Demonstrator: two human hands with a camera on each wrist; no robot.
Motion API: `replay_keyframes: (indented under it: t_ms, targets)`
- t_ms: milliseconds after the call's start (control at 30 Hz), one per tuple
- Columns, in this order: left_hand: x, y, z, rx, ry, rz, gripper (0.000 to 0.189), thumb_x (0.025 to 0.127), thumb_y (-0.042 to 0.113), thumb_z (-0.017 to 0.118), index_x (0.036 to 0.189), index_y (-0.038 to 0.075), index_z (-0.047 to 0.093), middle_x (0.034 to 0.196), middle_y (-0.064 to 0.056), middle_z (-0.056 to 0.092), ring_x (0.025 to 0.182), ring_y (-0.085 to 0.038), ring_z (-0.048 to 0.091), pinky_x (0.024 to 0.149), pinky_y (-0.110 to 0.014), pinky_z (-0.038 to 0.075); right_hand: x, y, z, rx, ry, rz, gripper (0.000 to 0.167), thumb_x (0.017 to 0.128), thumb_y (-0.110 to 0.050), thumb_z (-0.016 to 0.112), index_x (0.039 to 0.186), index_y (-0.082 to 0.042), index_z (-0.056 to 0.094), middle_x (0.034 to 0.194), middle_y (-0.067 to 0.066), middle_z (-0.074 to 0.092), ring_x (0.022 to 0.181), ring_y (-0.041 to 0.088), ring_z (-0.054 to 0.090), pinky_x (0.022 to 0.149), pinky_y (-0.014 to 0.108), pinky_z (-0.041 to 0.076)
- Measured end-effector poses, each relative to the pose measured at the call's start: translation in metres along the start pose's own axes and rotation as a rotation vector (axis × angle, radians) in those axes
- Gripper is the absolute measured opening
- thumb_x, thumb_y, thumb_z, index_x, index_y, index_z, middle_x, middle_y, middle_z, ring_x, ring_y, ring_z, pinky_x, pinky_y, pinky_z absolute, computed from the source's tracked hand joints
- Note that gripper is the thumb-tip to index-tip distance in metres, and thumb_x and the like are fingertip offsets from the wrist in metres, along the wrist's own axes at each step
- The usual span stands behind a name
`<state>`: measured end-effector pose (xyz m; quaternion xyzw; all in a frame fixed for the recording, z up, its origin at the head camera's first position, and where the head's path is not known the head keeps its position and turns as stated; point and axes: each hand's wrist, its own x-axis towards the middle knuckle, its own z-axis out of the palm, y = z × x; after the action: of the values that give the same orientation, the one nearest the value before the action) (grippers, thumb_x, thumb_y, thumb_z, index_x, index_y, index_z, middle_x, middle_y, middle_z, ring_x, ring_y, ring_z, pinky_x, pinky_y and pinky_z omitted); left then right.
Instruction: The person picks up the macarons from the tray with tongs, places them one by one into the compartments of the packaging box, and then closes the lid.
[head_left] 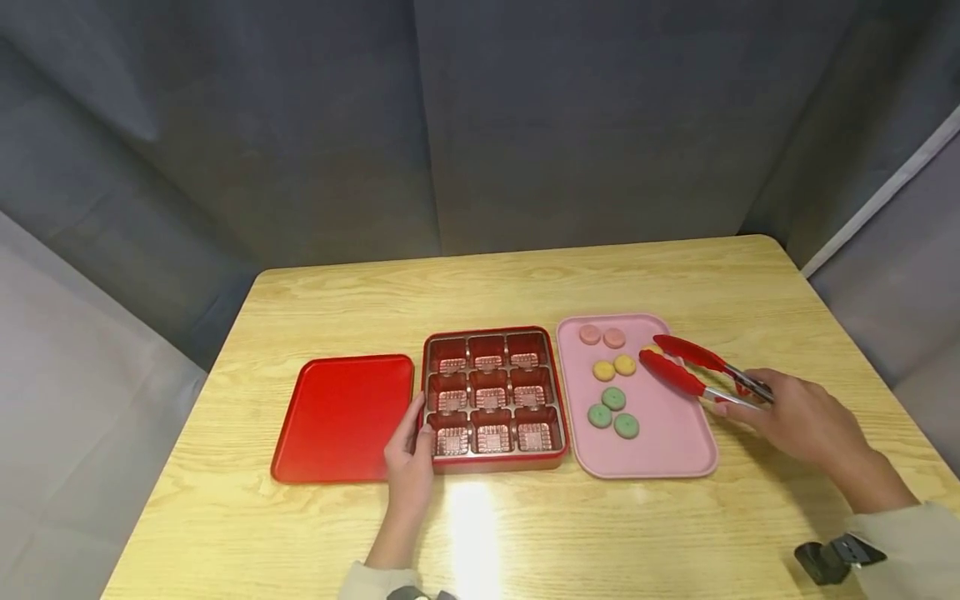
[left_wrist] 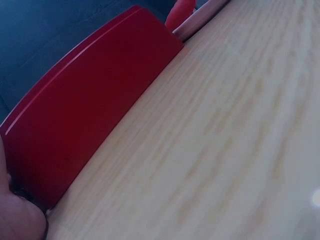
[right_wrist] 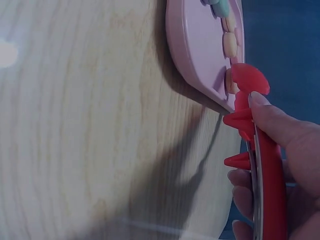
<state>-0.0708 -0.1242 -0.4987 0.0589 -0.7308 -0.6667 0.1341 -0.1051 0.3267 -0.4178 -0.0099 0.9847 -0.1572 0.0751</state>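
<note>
My right hand [head_left: 806,421] grips a pair of red-tipped metal tongs [head_left: 678,375] over the right side of the pink tray [head_left: 660,454]. Between the tongs' spread tips lies a yellow macaron [head_left: 651,349], partly hidden by them. On the same tray are two more yellow macarons [head_left: 625,364], two pink macarons [head_left: 590,334] and three green macarons [head_left: 626,426]. At its near left corner, my left hand [head_left: 411,467] holds the red box [head_left: 498,463], thumb at the rim and fingers along the left wall. Inside the box, a divided insert [head_left: 491,390] shows bare compartments.
A flat red lid [head_left: 341,421] lies left of the box. Everything stands on a wood-grain table [head_left: 525,533], with dark curtains [head_left: 562,125] behind its far edge. The pink tray sits close beside the box's right wall.
</note>
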Motion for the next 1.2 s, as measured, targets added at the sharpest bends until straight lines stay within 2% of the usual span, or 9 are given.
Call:
replay_keyframes:
  t_ms: [100, 333, 433, 500, 600, 767, 1000, 1200]
  targets:
    - [0.001, -0.001, 0.000, 0.003, 0.002, 0.005, 0.048, 0.093, -0.003, 0.045, 0.138, 0.014, 0.049, 0.142, -0.004, 0.047, 0.130, -0.017, 0.042, 0.099, -0.013, 0.037, 0.002, -0.001, -0.001, -0.003, -0.006, 0.002, 0.095, 0.073, -0.067, 0.064, 0.127, 0.010, 0.048, 0.093, 0.022, 0.059, 0.072, 0.027, 0.050, 0.047, 0.029, 0.033]
    - [0.001, 0.000, 0.000, 0.010, -0.004, 0.012, 0.048, 0.093, -0.001, 0.046, 0.138, 0.015, 0.049, 0.142, -0.003, 0.047, 0.130, -0.017, 0.042, 0.099, -0.013, 0.038, 0.007, -0.003, -0.008, -0.040, -0.027, 0.011, 0.096, 0.071, -0.069, 0.064, 0.125, 0.009, 0.049, 0.107, 0.035, 0.056, 0.075, 0.032, 0.054, 0.048, 0.031, 0.038]
    - [0.001, 0.000, 0.000, 0.003, -0.007, 0.018, 0.048, 0.093, -0.001, 0.046, 0.138, 0.014, 0.049, 0.142, -0.004, 0.047, 0.131, -0.018, 0.040, 0.100, -0.013, 0.036, 0.008, -0.004, -0.011, -0.055, -0.041, 0.013, 0.097, 0.071, -0.070, 0.064, 0.126, 0.009, 0.049, 0.108, 0.035, 0.055, 0.076, 0.032, 0.054, 0.047, 0.031, 0.038]
    - [0.001, 0.001, 0.000, -0.001, -0.006, 0.020, 0.048, 0.093, -0.002, 0.046, 0.138, 0.013, 0.049, 0.142, -0.005, 0.047, 0.131, -0.018, 0.040, 0.099, -0.012, 0.036, 0.009, -0.005, -0.012, -0.061, -0.053, 0.010, 0.097, 0.071, -0.070, 0.063, 0.126, 0.009, 0.049, 0.105, 0.033, 0.057, 0.073, 0.030, 0.053, 0.046, 0.031, 0.036]
    - [0.001, 0.000, 0.000, -0.005, -0.005, 0.013, 0.048, 0.093, -0.002, 0.046, 0.138, 0.013, 0.049, 0.142, -0.005, 0.047, 0.130, -0.018, 0.042, 0.098, -0.011, 0.037, 0.009, -0.006, -0.014, -0.060, -0.071, 0.003, 0.095, 0.072, -0.068, 0.064, 0.126, 0.008, 0.049, 0.090, 0.022, 0.060, 0.067, 0.024, 0.049, 0.045, 0.030, 0.032]
    - [0.000, 0.001, 0.000, -0.019, -0.004, -0.009, 0.048, 0.093, -0.002, 0.046, 0.138, 0.014, 0.049, 0.142, -0.004, 0.047, 0.130, -0.016, 0.042, 0.098, -0.012, 0.038, 0.010, -0.009, -0.015, -0.047, -0.076, -0.008, 0.089, 0.073, -0.063, 0.066, 0.124, 0.008, 0.051, 0.071, 0.006, 0.052, 0.060, 0.019, 0.044, 0.044, 0.029, 0.029]
    - [0.001, 0.002, 0.000, -0.019, 0.003, 0.001, 0.047, 0.093, -0.002, 0.046, 0.138, 0.013, 0.050, 0.142, -0.004, 0.047, 0.127, -0.018, 0.045, 0.095, -0.011, 0.040, 0.010, -0.010, -0.016, -0.050, -0.070, 0.007, 0.089, 0.072, -0.064, 0.067, 0.123, 0.008, 0.052, 0.069, 0.005, 0.050, 0.060, 0.019, 0.044, 0.045, 0.029, 0.028]
    - [0.002, 0.001, 0.001, -0.034, 0.001, 0.013, 0.047, 0.093, -0.003, 0.046, 0.137, 0.013, 0.051, 0.140, -0.005, 0.049, 0.130, -0.017, 0.042, 0.100, -0.012, 0.036, 0.008, -0.013, -0.019, -0.046, -0.034, 0.001, 0.090, 0.072, -0.064, 0.068, 0.125, 0.007, 0.052, 0.073, 0.008, 0.053, 0.063, 0.020, 0.046, 0.045, 0.029, 0.029]
